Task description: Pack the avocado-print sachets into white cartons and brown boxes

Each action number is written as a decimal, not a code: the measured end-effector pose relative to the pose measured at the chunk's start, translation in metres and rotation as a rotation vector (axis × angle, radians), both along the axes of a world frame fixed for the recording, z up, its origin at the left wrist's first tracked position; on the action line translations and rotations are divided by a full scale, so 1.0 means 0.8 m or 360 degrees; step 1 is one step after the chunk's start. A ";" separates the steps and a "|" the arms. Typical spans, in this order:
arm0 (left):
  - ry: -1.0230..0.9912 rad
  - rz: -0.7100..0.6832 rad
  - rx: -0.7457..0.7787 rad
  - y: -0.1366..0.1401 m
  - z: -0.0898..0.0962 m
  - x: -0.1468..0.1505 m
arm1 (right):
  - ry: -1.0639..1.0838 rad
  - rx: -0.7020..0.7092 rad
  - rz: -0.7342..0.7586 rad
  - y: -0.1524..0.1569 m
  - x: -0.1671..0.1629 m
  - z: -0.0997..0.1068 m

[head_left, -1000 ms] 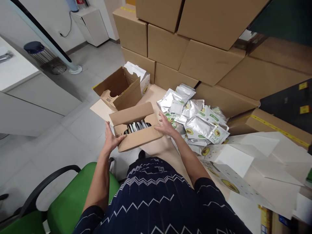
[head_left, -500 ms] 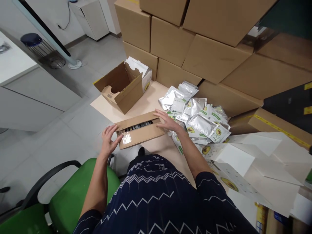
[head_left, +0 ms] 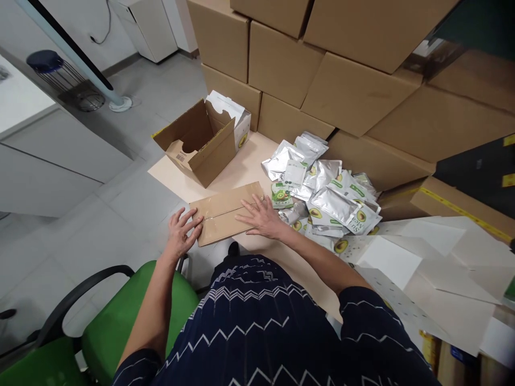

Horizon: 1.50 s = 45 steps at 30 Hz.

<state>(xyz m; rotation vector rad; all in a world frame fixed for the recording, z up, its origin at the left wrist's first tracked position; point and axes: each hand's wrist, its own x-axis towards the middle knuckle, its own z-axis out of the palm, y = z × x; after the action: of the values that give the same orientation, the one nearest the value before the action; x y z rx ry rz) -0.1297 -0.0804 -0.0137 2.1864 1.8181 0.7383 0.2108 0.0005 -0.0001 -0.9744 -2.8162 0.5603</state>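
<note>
A flat brown cardboard box (head_left: 225, 210) lies on the table in front of me, its two top flaps meeting along a central seam. My left hand (head_left: 183, 231) rests at the box's left end, fingers apart and touching its edge. Across the right part of the top lies my right hand (head_left: 261, 215), fingers spread flat over the flaps. What is inside the box is hidden. Just right of it is a pile of silver and white pouches (head_left: 322, 187) printed with avocados, with a green packet (head_left: 281, 195) at the near-left edge of the pile.
An open cardboard box (head_left: 201, 142) stands behind, beside a white carton (head_left: 241, 126). Large brown cartons (head_left: 281, 64) are stacked at the back. White cardboard sheets (head_left: 426, 262) lie on the right. A green chair (head_left: 132, 321) stands left of me.
The box's top flaps have come down over the dark contents, closing the gap. My right hand has moved left from the box's right end onto its top. My left hand stays at the left end.
</note>
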 end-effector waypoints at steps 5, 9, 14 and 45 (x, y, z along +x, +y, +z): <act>0.0058 0.0054 -0.0021 0.080 0.022 -0.028 | -0.0150 0.0226 0.0035 0.000 -0.002 -0.005; 0.0443 0.0248 -0.0086 0.185 0.041 -0.045 | -0.0227 0.0362 0.0008 -0.004 -0.005 -0.006; 0.0771 -0.0093 -0.0224 0.276 0.038 -0.036 | -0.0262 0.0401 -0.0017 -0.004 -0.008 -0.007; 0.0550 0.0692 0.0143 -0.094 0.087 -0.091 | -0.0338 -0.0128 -0.1039 0.254 -0.284 0.016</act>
<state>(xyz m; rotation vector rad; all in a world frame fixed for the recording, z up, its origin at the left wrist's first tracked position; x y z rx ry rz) -0.2026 -0.1556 0.0562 2.0947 2.5297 0.5448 -0.0163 0.2041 0.0125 -1.9461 -2.4116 0.4997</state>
